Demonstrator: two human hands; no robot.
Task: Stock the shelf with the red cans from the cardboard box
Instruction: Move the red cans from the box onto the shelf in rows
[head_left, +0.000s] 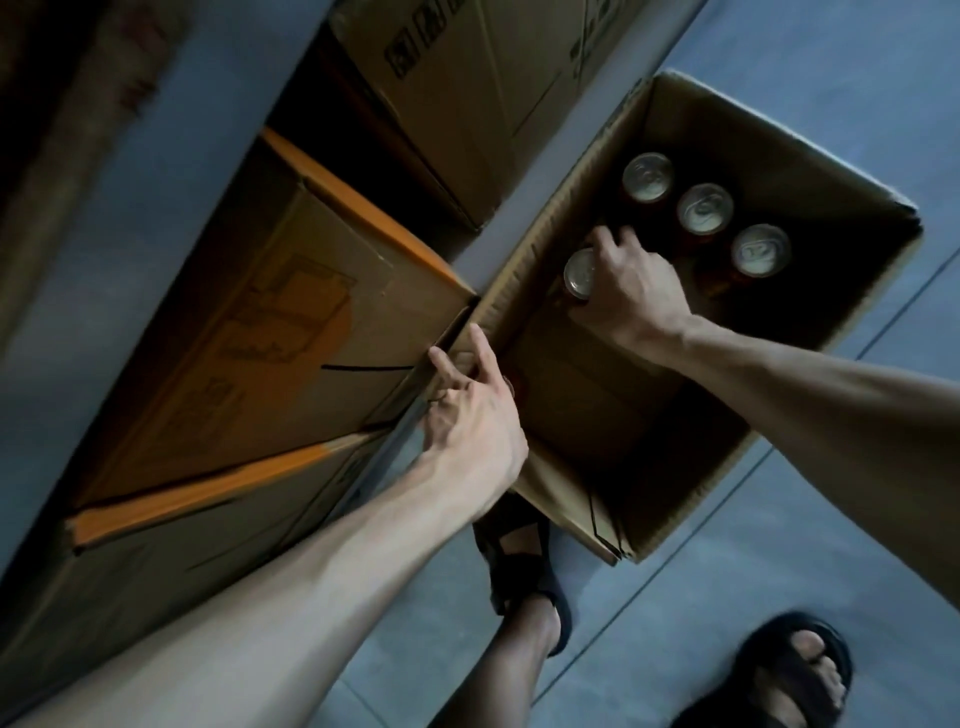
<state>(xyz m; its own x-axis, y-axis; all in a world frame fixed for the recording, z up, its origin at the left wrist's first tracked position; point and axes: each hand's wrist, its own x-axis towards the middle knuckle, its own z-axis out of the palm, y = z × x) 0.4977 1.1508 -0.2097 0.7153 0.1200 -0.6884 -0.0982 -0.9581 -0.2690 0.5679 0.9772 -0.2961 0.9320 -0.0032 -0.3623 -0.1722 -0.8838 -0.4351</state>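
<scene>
Left hand (467, 415) spread on cardboard box (519, 291) rim; inside box, right hand (626, 291) grips my can (579, 273).

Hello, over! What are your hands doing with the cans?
Right hand closed on one can inside the box. Left hand open, resting on box edge. Three cans left. Nothing blocking.

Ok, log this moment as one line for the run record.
phase: picking | right hand: gripping can in open cardboard box | left hand: on box's near wall | three cans remain upright | shelf: unseen
</scene>
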